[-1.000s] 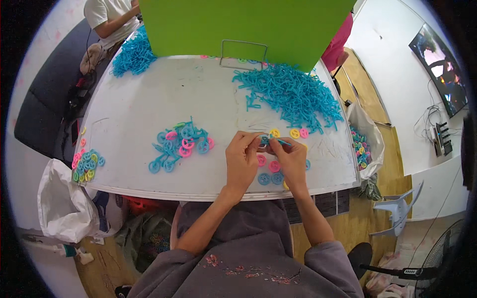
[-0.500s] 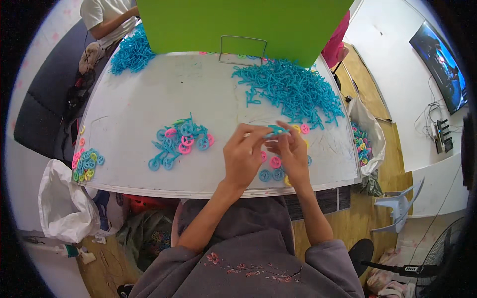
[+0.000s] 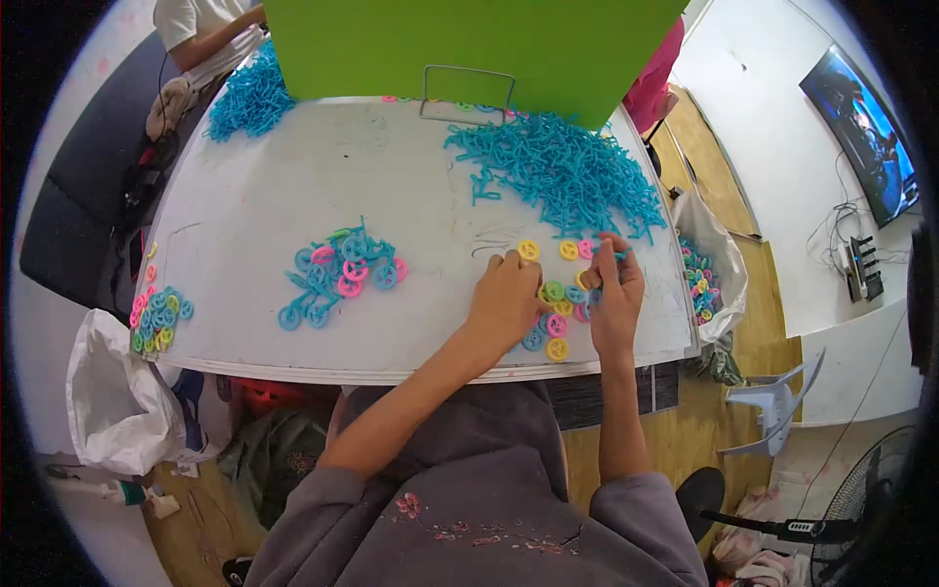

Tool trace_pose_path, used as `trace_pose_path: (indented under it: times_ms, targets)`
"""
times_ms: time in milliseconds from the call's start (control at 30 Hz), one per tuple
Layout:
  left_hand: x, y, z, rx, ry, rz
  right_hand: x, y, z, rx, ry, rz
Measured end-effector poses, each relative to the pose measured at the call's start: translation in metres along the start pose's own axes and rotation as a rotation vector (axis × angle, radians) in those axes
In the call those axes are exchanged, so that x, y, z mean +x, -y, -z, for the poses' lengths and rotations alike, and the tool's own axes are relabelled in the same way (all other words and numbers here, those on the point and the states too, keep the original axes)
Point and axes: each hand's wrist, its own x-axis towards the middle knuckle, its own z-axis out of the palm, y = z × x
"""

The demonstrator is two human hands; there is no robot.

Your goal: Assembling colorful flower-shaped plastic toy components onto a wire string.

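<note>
My left hand (image 3: 506, 305) is low over the table with its fingers curled down at the edge of a group of small plastic spoked wheels. Its fingertips are partly hidden, and what they hold I cannot make out. Beside them lie a green wheel (image 3: 554, 291), a pink wheel (image 3: 557, 326), a yellow wheel (image 3: 557, 349) and a blue wheel (image 3: 533, 338). My right hand (image 3: 616, 293) is raised just right of these wheels, its thumb and fingers pinching a teal plastic stick piece (image 3: 618, 254). Most of that piece is hidden by the fingers.
A large heap of teal stick pieces (image 3: 567, 171) lies beyond my hands. Left of them is a pile of pieces with wheels (image 3: 342, 269); more wheels (image 3: 161, 318) sit at the left edge. A green board (image 3: 469, 49) stands across the table's far side. White sacks flank the table.
My hands were together holding a teal piece between them; now they are apart. My right hand has moved right with the piece, and my left hand has dropped to the wheels.
</note>
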Motion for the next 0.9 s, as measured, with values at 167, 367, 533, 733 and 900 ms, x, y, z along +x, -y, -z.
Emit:
trace_pose_path:
  times_ms: [167, 367, 533, 733, 900]
  targets:
    - [0.006, 0.003, -0.005, -0.113, -0.054, 0.081, 0.000, 0.004, -0.006, -0.248, -0.002, 0.015]
    - [0.009, 0.012, 0.019, -0.325, -0.134, 0.164, 0.002, 0.002, -0.006, -0.299, 0.014, -0.008]
    - [0.005, 0.030, 0.031, -0.305, -0.284, 0.108, 0.002, -0.007, -0.006, -0.324, 0.082, -0.003]
    - [0.000, 0.018, 0.045, -0.747, -0.268, 0.207, -0.001, -0.016, -0.022, -0.433, 0.098, -0.020]
    - [-0.001, 0.010, 0.044, -1.002, -0.183, 0.208, -0.006, -0.020, -0.032, -0.381, 0.125, 0.042]
